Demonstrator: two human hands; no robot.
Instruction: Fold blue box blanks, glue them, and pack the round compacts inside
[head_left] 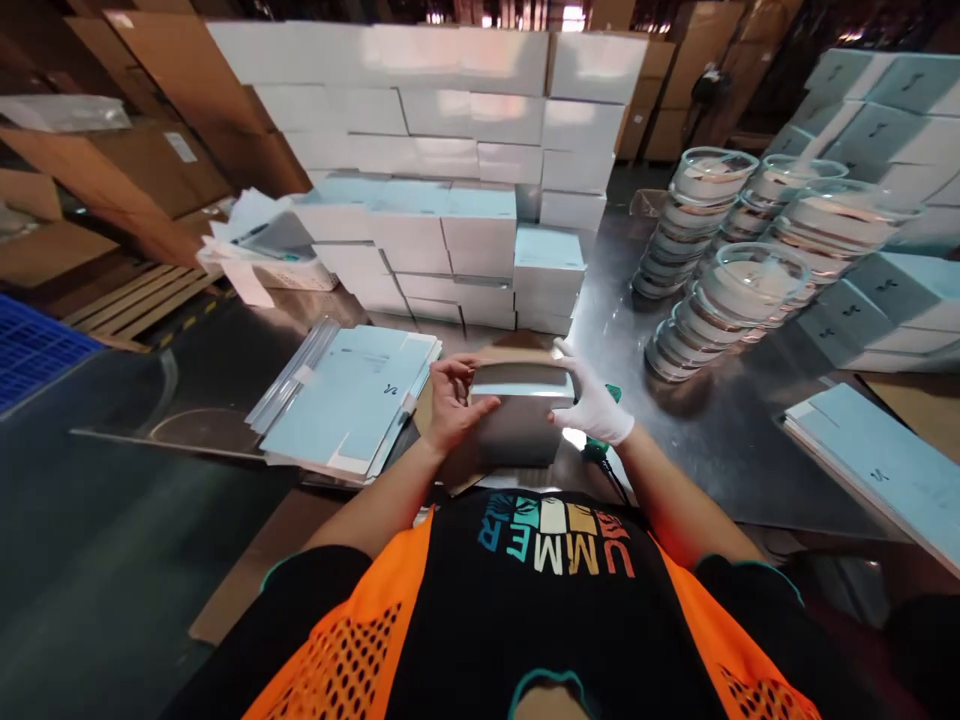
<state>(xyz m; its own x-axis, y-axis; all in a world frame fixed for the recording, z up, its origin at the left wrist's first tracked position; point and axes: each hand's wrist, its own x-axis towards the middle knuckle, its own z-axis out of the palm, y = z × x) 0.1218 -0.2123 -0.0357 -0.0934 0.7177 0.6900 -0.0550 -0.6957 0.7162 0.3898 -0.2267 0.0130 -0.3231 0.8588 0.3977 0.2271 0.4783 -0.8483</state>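
White box [521, 430], shaded on the face toward us, sits between our two hands on the near side of the stacked cartons [450, 165], close to our body. Our left hand [456, 405], bare, is narrowed around its left end, the thumb laid on the near face and the fingers curled at the upper edge. Our right hand [592, 405], in a white glove, grips the other end, its thumb on the near face and its fingers reaching toward the far edge. We judge the step in hand to be shaping or closing the top, since our fingers frame that upper edge and its far side bows a little; we cannot tell whether it is fully shut or what lies inside. As we read it, the next move calls for even pressure from both hands, keeping the corners square and the thumbs from denting the face. Brown cardboard [517, 347] shows just in front of the stacked cartons. Nearer than them and to their left, pale flat sheets [337, 395] lie piled on the metal table [697, 455]; right of them stand clear round tubs [694, 320], and in front of them a partly hidden green object [598, 446] lies just beside our glove
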